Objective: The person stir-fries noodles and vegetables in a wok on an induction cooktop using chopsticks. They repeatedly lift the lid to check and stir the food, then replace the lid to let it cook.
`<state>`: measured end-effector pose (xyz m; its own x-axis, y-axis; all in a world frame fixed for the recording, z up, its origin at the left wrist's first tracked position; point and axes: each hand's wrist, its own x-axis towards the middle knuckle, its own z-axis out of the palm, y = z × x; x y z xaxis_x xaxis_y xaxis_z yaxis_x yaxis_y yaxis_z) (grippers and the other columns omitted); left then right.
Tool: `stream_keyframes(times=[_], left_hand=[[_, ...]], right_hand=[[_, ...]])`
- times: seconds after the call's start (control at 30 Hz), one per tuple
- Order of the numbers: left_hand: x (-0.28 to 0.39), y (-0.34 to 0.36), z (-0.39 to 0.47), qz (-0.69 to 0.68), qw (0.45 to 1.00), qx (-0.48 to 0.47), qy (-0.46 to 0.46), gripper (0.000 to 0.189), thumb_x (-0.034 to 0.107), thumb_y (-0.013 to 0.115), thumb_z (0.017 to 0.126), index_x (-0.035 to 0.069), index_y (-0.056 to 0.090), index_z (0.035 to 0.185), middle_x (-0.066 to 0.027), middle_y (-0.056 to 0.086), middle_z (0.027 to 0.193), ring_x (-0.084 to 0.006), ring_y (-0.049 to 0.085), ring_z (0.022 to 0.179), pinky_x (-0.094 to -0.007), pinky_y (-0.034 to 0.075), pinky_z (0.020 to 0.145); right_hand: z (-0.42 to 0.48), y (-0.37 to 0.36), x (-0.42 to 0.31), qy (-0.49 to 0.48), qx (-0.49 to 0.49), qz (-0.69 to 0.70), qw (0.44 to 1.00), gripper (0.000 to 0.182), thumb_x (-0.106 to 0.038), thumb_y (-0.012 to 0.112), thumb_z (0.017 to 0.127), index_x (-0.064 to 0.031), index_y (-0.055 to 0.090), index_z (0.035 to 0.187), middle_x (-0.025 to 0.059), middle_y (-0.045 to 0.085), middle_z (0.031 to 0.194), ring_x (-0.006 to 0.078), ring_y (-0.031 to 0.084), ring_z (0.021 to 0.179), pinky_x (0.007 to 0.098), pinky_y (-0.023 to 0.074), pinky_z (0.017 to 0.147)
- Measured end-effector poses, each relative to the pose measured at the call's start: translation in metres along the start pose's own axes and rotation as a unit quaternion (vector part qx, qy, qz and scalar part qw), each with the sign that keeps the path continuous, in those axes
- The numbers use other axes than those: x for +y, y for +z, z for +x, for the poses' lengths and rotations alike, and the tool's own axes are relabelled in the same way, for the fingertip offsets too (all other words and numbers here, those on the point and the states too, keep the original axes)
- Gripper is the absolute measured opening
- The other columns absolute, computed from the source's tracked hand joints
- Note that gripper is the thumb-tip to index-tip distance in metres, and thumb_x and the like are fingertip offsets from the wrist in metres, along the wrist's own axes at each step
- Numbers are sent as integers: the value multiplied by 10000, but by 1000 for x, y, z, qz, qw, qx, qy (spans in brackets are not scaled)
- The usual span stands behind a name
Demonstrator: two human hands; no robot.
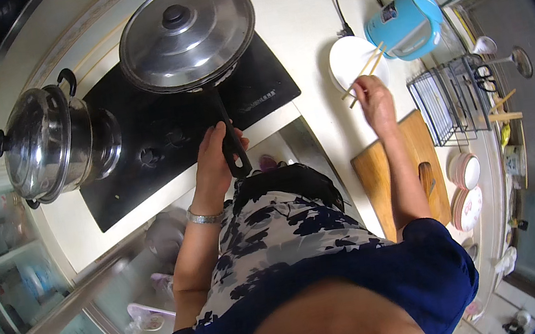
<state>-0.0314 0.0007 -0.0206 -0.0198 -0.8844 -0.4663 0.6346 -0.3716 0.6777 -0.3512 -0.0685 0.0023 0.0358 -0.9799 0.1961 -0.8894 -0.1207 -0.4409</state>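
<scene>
My left hand (220, 149) is closed around the black handle (232, 144) of a pan on the black gas stove (137, 129). A domed metal lid (196, 37) with a black knob covers the pan, hiding what is inside. On the right, my right hand (371, 92) is at the near rim of a white bowl (352, 58) on the counter. It has hold of a pair of wooden chopsticks (372, 60), which lie slantwise over the bowl. Whether the fingers touch the bowl, I cannot tell.
A lidded steel pot (43, 143) stands at the stove's left. Beyond the bowl is a blue electric kettle (404, 24). A wooden cutting board (373, 177) lies under my right forearm, beside a wire rack (432, 108) and stacked bowls (465, 171) and plates (468, 209).
</scene>
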Motion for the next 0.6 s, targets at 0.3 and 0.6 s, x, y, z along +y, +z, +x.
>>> stream_keyframes(times=[0.3,0.6], left_hand=[[4,7,-5,23,997,73,25,242,278,506,925,56,517,1022,-100,598,912,-203,606,817,-320,496,723],[10,-6,-13,61,986,149,45,284,248,490,938,75,495,1164,-21,550,988,-108,506,875,-260,428,778]], right_hand=[[26,16,77,-180,-129,-241,945,483,33,543,738,-136,548,1189,155,460,1194,297,558,953,364,497,795],[41,23,72,-208,-86,-197,954,136,-48,564,747,-51,619,872,160,520,1071,302,532,962,379,457,769]])
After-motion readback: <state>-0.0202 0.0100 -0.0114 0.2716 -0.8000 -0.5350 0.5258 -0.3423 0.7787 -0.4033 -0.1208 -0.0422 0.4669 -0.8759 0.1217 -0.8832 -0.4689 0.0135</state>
